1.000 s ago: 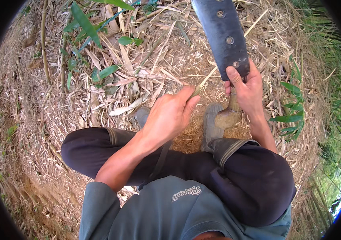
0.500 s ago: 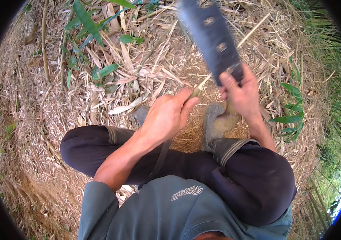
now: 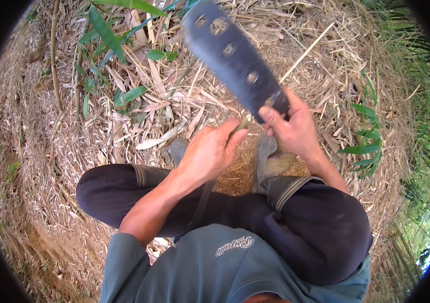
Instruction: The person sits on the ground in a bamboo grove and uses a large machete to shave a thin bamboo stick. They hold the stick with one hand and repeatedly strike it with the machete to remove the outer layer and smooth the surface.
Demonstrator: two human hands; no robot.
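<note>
My left hand [image 3: 209, 150] is closed around a short greenish stick [image 3: 244, 123], whose tip pokes out past the thumb and forefinger. My right hand [image 3: 296, 130] grips a machete [image 3: 240, 63] where the blade meets the handle. Its wide dark blade has several holes along it and slants up to the left, with the lower edge close to the stick's tip. Whether blade and stick touch, I cannot tell. Below the right hand, the brown handle's end shows in front of my right boot [image 3: 264, 156]. My left fist hides the rest of the stick.
Dry leaves and straw [image 3: 174, 113] cover the ground. Green leafy shoots [image 3: 106, 35] stand at the far left, and another leafy sprig [image 3: 367, 134] is at the right. A pale thin stick [image 3: 308, 53] lies beyond the machete. My bent knees [image 3: 106, 189] flank the work.
The machete has swung leftward and tilted further, its blade now lower and nearer my left hand. My right hand has shifted slightly left and down. My left hand has barely moved.
</note>
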